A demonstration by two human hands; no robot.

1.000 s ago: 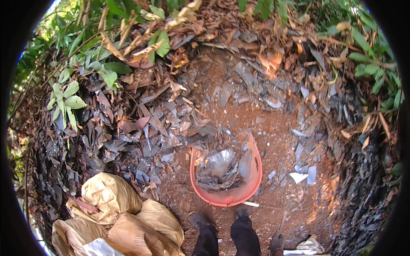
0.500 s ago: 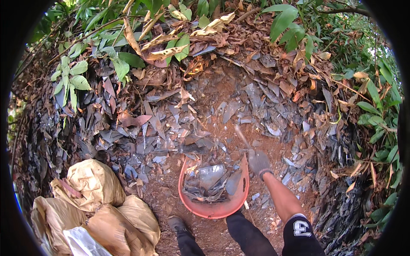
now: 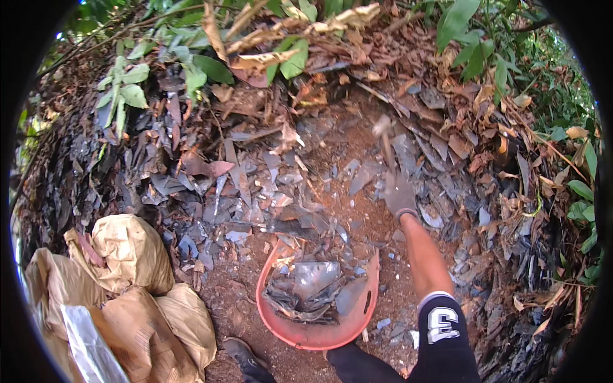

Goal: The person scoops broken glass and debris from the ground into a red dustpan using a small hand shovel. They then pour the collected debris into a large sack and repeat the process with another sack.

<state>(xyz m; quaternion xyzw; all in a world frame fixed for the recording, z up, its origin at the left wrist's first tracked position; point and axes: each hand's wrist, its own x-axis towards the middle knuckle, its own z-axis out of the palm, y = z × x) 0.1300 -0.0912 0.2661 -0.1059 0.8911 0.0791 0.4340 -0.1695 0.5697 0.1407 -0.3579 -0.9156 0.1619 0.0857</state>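
My right hand (image 3: 400,193), in a dark grey glove, is closed round the handle of a short tool with a wooden handle (image 3: 387,152). The tool's small pale head is blurred, so its exact kind is unclear. The hand is over loose dark flakes and reddish soil, beyond a red-orange scoop-shaped pan (image 3: 287,334) on the ground. Flat dark glossy sheets (image 3: 316,277) lie inside the pan, which has a slot in its right side. My left hand is out of sight.
Several stuffed tan sacks (image 3: 131,255) stand at the lower left, with a silvery white sheet (image 3: 92,345) by them. Banks of layered dark flakes (image 3: 504,249) rise on both sides. Dry leaves and green plants (image 3: 131,96) edge the far side. My shoe (image 3: 239,351) is left of the pan.
My right hand has reached farther forward with the tool, away from the pan's right edge. The view has shifted, so the pan and sacks appear lower.
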